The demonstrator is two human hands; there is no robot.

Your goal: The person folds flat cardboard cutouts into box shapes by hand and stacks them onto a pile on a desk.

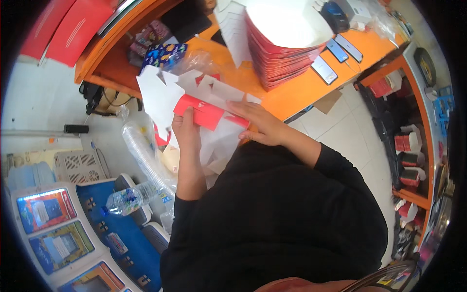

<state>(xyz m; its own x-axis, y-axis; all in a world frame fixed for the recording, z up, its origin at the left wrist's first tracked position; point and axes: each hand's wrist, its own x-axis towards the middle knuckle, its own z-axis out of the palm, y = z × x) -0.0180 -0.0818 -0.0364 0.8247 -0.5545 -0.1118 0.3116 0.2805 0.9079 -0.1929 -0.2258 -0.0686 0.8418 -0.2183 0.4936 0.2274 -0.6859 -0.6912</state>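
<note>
A flat red-and-white cardboard carton blank (209,115) is in front of me, partly curled over on its red side. My left hand (187,129) is closed on its left end, thumb on the red face. My right hand (262,124) lies at its right end, fingers stretched over the card and thumb below, with a red flap between them. Beneath and around it are more white cardboard blanks (160,92) with cut flaps. A tall stack of nested red cartons (287,63), white inside, stands on the orange table (304,92) just beyond my right hand.
Several phones (324,70) lie right of the stack. A long sleeve of nested clear plastic cups (146,153) and a plastic water bottle (126,199) are at my left, near a blue-and-white cabinet (129,238). An orange-edged shelf (418,146) with red cartons stands at right.
</note>
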